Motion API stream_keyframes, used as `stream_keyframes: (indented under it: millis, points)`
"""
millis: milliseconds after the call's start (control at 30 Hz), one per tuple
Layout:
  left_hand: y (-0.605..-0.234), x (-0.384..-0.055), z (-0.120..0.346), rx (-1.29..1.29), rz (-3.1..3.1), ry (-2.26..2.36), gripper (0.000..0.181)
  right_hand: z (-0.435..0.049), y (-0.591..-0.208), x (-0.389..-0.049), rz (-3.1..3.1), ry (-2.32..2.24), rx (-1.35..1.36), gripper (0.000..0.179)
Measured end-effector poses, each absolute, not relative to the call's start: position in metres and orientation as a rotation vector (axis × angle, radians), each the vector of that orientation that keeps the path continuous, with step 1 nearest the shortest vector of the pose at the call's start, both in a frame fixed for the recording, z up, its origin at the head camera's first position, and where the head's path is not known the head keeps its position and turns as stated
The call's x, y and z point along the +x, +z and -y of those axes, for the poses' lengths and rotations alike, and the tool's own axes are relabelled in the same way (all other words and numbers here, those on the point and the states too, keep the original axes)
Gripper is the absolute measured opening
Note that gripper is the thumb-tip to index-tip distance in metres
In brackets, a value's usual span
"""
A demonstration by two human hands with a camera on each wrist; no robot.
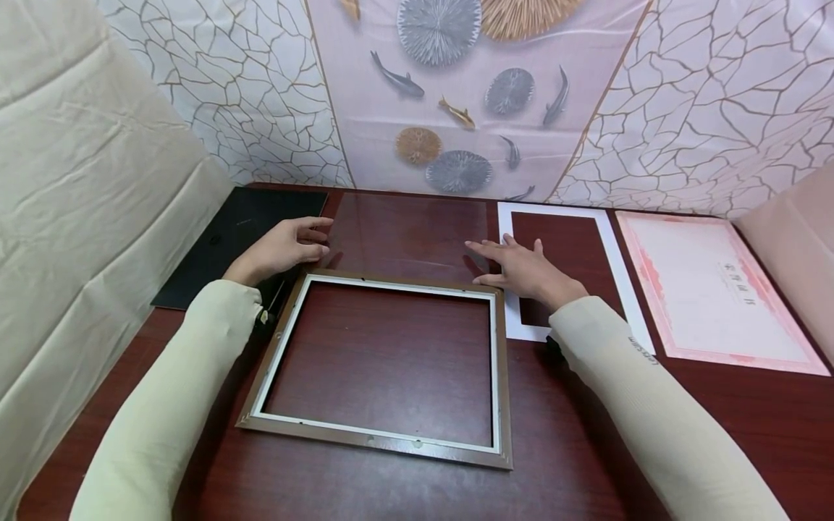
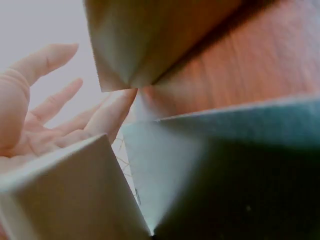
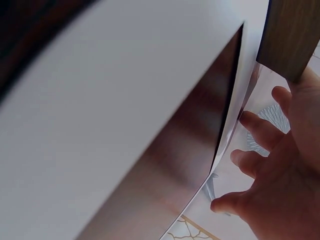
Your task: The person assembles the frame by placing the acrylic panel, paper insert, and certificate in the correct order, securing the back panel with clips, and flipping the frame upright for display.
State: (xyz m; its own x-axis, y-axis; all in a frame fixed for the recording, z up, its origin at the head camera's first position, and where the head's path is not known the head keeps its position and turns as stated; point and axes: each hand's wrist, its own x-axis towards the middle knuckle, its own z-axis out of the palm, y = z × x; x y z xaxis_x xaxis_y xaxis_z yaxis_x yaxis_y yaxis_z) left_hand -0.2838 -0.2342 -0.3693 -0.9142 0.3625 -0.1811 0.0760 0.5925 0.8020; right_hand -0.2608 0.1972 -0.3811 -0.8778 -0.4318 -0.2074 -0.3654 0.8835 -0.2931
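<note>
A clear sheet (image 1: 407, 231) lies flat on the dark red tabletop between my two hands. At its left edge is my left hand (image 1: 287, 244), with fingers loosely bent and thumb apart from them. My right hand (image 1: 524, 269) spreads its fingers by the sheet's right edge; whether either hand touches the sheet, I cannot tell. In front lies a brown picture frame (image 1: 505, 376) with a white inner lip, its opening showing the table. Both wrist views show the hands, left hand (image 2: 65, 110) and right hand (image 3: 275, 160), beside the frame's corners, holding nothing visible.
A black backing board (image 1: 224, 224) lies at the left, partly under my left arm. Right of the sheet are a white mat (image 1: 609, 246) with a cut-out window and a pink-bordered certificate (image 1: 723, 289). Patterned cloth (image 1: 260, 87) hangs behind the table.
</note>
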Motion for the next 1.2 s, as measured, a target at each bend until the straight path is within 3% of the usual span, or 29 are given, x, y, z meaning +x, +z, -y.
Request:
stream_keyframes:
  millis: [633,1200]
  points:
    - [-0.358,-0.287,0.24,0.099,-2.233,1.53,0.056,-0.197,-0.381,-0.26,-2.761,-0.375,-0.59,0.077]
    - [-0.356,-0.287,0.24,0.065,-2.119,1.598,0.055,-0.195,-0.38,-0.261,-2.763,-0.361,-0.601,0.076]
